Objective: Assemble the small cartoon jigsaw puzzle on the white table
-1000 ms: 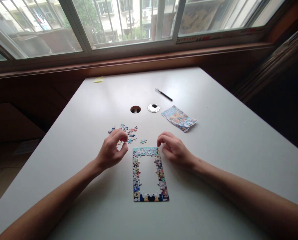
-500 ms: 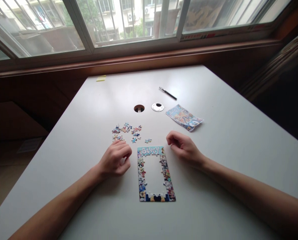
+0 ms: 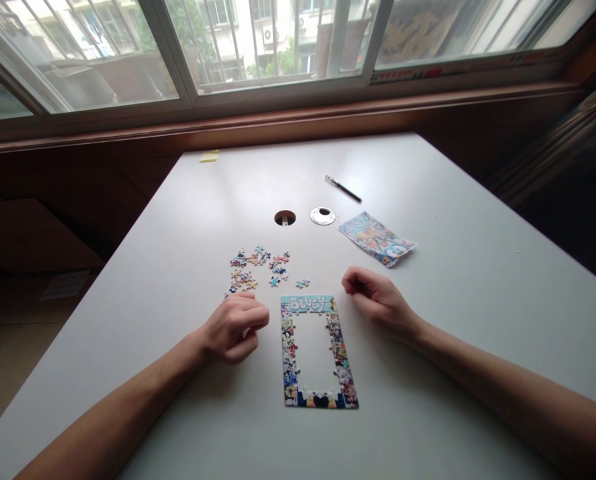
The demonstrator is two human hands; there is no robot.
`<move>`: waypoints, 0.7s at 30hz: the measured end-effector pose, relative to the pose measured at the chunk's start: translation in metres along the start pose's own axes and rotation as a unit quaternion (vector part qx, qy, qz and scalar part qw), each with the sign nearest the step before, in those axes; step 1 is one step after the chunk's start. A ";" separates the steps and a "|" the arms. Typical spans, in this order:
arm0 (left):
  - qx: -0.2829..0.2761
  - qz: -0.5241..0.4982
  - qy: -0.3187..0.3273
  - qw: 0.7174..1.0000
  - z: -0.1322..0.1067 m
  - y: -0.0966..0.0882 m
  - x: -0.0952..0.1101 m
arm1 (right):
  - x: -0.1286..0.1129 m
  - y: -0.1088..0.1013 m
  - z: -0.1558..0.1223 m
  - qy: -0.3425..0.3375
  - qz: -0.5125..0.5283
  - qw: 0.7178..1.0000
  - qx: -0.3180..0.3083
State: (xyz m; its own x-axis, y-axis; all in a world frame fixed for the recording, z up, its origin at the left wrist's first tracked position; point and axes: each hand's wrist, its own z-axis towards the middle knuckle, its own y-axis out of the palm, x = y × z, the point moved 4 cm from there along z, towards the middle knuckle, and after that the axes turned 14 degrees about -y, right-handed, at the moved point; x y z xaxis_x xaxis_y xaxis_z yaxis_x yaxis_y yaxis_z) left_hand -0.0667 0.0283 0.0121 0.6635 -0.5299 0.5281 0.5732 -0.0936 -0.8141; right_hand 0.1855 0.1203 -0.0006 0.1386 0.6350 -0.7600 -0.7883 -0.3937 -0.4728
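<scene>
A partly built jigsaw puzzle [image 3: 292, 353] lies in front of me on the white table [image 3: 453, 280]; its colourful border is joined and its middle shows bare table. My left hand [image 3: 235, 327] rests just left of the puzzle with fingers curled in a loose pinch; whether a piece is in them is hidden. My right hand [image 3: 378, 301] rests to the right of the puzzle's top corner, fingers curled under. Several loose puzzle pieces [image 3: 258, 265] lie scattered just beyond my left hand.
A printed puzzle bag [image 3: 377, 239] lies at the right, beyond my right hand. Further back are a round cable hole [image 3: 285, 218], its loose white cap [image 3: 323, 215], a black pen [image 3: 343, 189] and a yellow sticky note [image 3: 209, 157]. A window sill runs behind the table.
My left hand has drawn back from the loose pieces toward me, beside the puzzle's left edge. My right hand has shifted slightly away from the puzzle's top right corner.
</scene>
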 end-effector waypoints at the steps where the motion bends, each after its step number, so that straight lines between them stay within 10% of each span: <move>1: -0.004 0.005 0.002 1.000 0.000 0.001 0.000 | 0.000 0.000 0.000 0.001 0.003 1.000 0.000; 21: -0.085 0.105 0.022 0.991 0.001 0.009 0.004 | 0.003 0.000 0.000 0.011 -0.004 1.000 -0.003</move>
State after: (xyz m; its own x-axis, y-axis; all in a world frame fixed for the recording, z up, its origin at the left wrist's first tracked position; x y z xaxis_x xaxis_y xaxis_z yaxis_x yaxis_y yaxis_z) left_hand -0.0585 0.0259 0.0075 0.7363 -0.5881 0.3346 0.3329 -0.1157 -0.9358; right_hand 0.1857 0.1224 -0.0031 0.1588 0.6230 -0.7659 -0.7835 -0.3926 -0.4817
